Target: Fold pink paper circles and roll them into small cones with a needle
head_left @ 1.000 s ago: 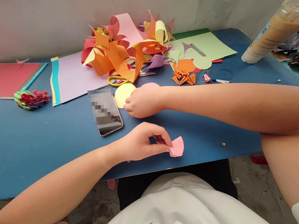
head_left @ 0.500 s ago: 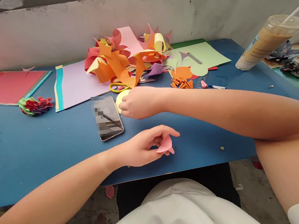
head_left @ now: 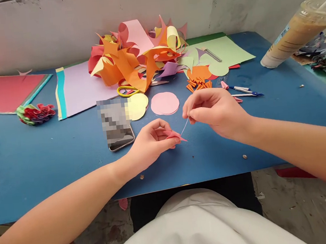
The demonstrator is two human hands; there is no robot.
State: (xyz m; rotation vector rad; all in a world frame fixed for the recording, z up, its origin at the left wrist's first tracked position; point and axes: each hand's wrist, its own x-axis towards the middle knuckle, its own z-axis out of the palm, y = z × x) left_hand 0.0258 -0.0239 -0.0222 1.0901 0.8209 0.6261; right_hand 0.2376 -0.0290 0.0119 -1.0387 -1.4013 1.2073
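My left hand [head_left: 153, 140] pinches a folded piece of pink paper [head_left: 171, 134] low over the table, its pointed edges sticking out past the fingertips. Just to the right, my right hand [head_left: 218, 110] has thumb and fingers closed on a thin white strand [head_left: 184, 126]. That strand runs down at a slant to the pink paper; whether it is thread or a narrow strip I cannot tell. Beyond the hands lie a stack of pink paper circles [head_left: 165, 103] and several yellow paper circles [head_left: 137, 107]. A phone [head_left: 121, 138] lies left of the yellow ones, partly blurred.
Curled paper scraps [head_left: 133, 59] are heaped at the back over yellow-handled scissors [head_left: 127, 90]. Orange paper cones [head_left: 199, 84] and pens [head_left: 244, 91] lie to the right. A tall iced drink cup [head_left: 290, 36] stands far right; a ruffled paper flower [head_left: 36, 113] sits left.
My right hand has moved right from the yellow circles, uncovering the pink stack, and now grips the white strand. My left hand has risen slightly with the pink paper, fingers closer together.
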